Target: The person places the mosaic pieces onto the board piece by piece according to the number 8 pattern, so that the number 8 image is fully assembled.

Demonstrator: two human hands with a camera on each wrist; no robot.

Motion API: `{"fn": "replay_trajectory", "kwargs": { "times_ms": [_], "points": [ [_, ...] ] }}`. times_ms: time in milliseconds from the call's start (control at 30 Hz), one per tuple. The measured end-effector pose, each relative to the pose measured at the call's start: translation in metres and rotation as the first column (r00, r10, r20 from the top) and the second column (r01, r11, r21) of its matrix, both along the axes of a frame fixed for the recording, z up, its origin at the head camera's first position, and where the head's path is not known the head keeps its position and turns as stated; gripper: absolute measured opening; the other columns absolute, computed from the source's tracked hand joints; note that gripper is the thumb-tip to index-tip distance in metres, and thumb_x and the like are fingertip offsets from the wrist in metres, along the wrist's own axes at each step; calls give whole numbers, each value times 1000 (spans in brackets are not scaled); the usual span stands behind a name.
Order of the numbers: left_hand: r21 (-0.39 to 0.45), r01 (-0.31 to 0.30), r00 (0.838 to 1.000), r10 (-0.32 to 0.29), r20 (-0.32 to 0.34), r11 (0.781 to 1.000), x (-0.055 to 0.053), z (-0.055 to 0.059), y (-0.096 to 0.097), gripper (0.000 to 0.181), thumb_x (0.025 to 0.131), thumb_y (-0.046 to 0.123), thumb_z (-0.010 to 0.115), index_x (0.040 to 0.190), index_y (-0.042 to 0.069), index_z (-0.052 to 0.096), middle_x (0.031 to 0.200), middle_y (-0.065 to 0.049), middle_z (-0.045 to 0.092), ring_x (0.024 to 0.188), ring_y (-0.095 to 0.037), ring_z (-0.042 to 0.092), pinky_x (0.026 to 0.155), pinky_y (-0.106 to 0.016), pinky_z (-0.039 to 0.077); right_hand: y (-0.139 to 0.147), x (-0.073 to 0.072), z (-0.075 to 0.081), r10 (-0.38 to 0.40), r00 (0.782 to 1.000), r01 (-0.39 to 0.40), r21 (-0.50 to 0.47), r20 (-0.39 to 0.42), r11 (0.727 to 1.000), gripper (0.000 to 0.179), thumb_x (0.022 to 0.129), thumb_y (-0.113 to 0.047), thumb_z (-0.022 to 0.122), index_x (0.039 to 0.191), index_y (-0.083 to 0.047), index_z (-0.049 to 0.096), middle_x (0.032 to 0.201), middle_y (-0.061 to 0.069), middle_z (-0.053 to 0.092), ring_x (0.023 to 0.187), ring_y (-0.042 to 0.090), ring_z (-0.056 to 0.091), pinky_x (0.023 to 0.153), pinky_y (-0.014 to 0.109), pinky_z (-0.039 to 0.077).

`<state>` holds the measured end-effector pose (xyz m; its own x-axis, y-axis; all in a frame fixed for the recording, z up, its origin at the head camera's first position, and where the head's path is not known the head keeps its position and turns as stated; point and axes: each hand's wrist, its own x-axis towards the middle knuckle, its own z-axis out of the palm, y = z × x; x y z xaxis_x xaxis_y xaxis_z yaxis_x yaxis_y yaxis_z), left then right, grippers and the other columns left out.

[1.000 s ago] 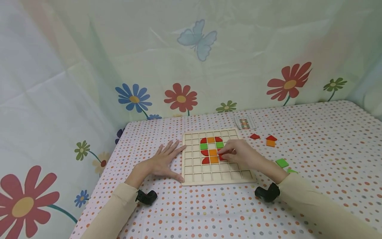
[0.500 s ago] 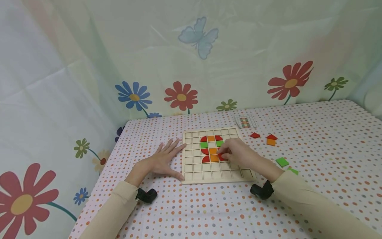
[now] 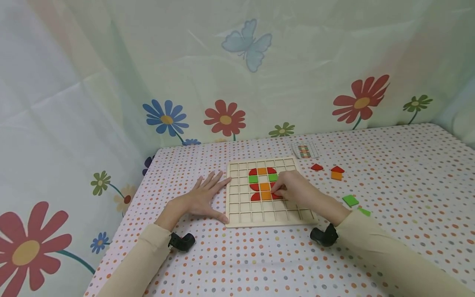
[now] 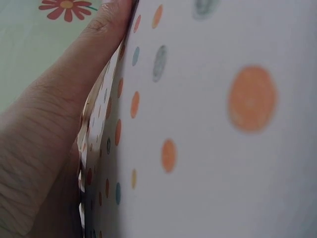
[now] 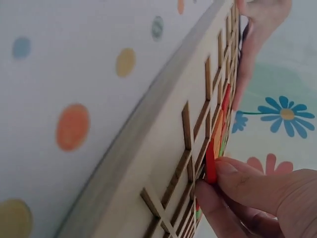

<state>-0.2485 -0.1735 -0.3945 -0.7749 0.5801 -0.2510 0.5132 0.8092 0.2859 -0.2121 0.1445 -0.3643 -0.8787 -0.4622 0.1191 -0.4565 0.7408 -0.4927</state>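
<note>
A wooden grid board [image 3: 237,208] lies on the table, with red, orange and green tiles in its middle cells. My right hand [image 3: 299,190] is over the right part of the board. Thumb and finger pinch a red tile [image 5: 211,161], which stands tilted against the cell ridges in the right wrist view. In the head view this tile is partly hidden by the fingers, right of the lower orange square tile [image 3: 266,195]. My left hand [image 3: 202,201] rests with fingers spread, its fingertip and thumb at the board's left edge.
Right of the board lie a loose red tile [image 3: 316,167], a red triangle [image 3: 337,169] touching an orange square [image 3: 336,176], a green square [image 3: 350,201] and another green tile [image 3: 364,211]. A printed pattern card [image 3: 305,151] lies behind the board. A flowered cloth hangs behind the table.
My right hand has shifted slightly over the same cell, with its wrist moving a little left. The left hand keeps its place. The head view has tilted slightly.
</note>
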Motion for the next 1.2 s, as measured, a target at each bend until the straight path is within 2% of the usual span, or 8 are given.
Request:
{"fn": "replay_trajectory", "kwargs": {
  "times_ms": [333,600,767,933,1100,1200],
  "points": [
    [-12,-10,1000,10,1,1000,-1,-2,1,125,77,72,80,170,29,8,176,-5,-10,160,-31,-15,128,-57,-7,1,-1,1,19,1000,-19,7,-13,1000,13,87,11,79,87,-2,82,91,8,76,92,27,72,81,39,63],
    [-9,-2,1000,2,-13,1000,1,2,2,123,78,70,81,170,28,10,176,-7,-8,161,-33,-12,127,-60,-4,2,0,0,20,1000,-20,-16,-1,1000,12,87,11,78,94,2,81,95,11,78,98,32,73,85,43,63],
    [5,-11,1000,11,-5,1000,4,-1,0,123,78,69,82,170,27,11,176,-8,-6,161,-33,-11,127,-60,-5,9,6,-4,38,999,-36,-53,30,998,15,88,10,77,100,2,81,101,11,77,102,33,71,87,43,62],
    [5,-24,1000,24,-4,1000,5,-1,-3,124,78,69,82,170,27,11,176,-8,-6,161,-33,-11,127,-60,-5,30,19,-2,77,994,-67,-126,73,990,22,92,7,74,112,0,78,111,10,77,104,30,71,88,41,62],
    [13,-2,1000,2,-16,1000,3,0,-2,124,78,69,81,170,26,10,176,-8,-7,161,-33,-11,127,-62,-3,74,36,6,-30,999,30,-87,-9,996,23,87,-1,83,109,-2,78,106,7,76,94,24,70,82,42,62],
    [8,10,1000,-10,-13,1000,2,0,-1,123,79,69,81,170,26,10,176,-8,-8,161,-33,-12,127,-62,-3,105,42,3,-113,993,111,-41,-45,993,24,83,-2,87,105,-1,79,104,10,75,93,29,70,78,45,62]
  ]
}}
